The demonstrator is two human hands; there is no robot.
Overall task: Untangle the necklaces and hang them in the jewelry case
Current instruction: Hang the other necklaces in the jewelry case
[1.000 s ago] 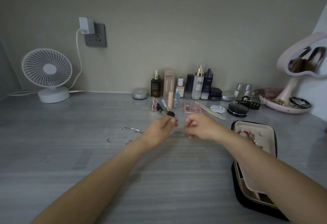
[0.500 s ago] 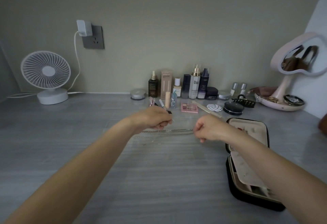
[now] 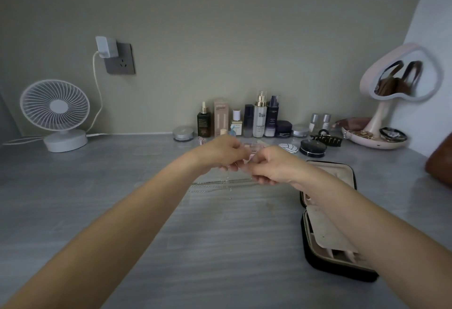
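Necklaces (image 3: 215, 184) blurred, pinched between left hand (image 3: 223, 153) and right hand (image 3: 274, 167); forearm hides jewelry case (image 3: 342, 174) middle.

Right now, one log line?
phase: untangling | left hand: pinches necklaces | right hand: pinches necklaces | jewelry case: open

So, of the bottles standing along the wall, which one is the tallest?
The white bottle with the gold pump, near the middle of the row. Its top rises a little above every other bottle there.
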